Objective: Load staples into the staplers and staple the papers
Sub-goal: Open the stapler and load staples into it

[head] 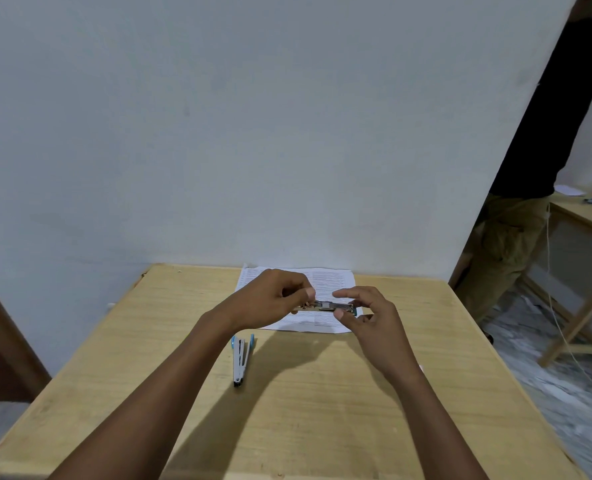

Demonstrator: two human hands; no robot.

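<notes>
Left hand [273, 299] grips the left end of the stapler [329, 306], fingers curled round it, thumb on top. Right hand [367, 317] pinches the stapler's right part between thumb and forefinger; the other fingers are loosely bent and hold nothing. Whether the forefinger tip actually touches the top is hard to tell. The stapler is lifted, level, lying left to right, over the near half of the papers [332, 282]. It is metal with a bit of blue at its right end, and a light grey piece sits on its top near the middle.

The papers are printed sheets lying flat on the table [356, 393], their far edge by the wall [253, 133]. The second stapler [241, 362] lies on the table near and left of the papers, apart from them, just right of the left forearm. It is white with blue tips, and its arms are spread open in a narrow V pointing toward the camera.

Far right of the papers, past the wall's edge, a person [516, 237] in a dark top and khaki trousers stands beside another wooden table [585, 216]. It has a sheet and small items on it, too small to identify.
</notes>
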